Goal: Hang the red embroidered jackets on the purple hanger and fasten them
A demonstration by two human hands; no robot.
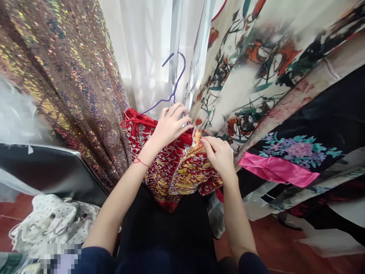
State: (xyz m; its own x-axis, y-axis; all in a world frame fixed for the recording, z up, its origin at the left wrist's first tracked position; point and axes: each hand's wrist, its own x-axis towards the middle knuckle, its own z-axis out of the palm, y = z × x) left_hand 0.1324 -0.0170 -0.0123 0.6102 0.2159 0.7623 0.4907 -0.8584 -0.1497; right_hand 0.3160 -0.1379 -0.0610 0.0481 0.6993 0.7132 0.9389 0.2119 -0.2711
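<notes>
Fingers (177,109) of the left hand (169,127) curl around the purple hanger (179,79); the right hand (221,152) pinches the red garment (168,161).

Floor: red-brown tile (264,239), visible lower right and at left edge of frame, grout lines showing on the left. Lower left: white dotted cloth (54,222) in a crumpled heap, right below the black panel (51,167). Can't tell if the heap sits straight on tile or on something under it. Lower right: dark curved item (289,221) low by the tile, too blurred to ID. Whitish translucent sheet (327,243) just below it over the tile; floor contact unclear.
</notes>
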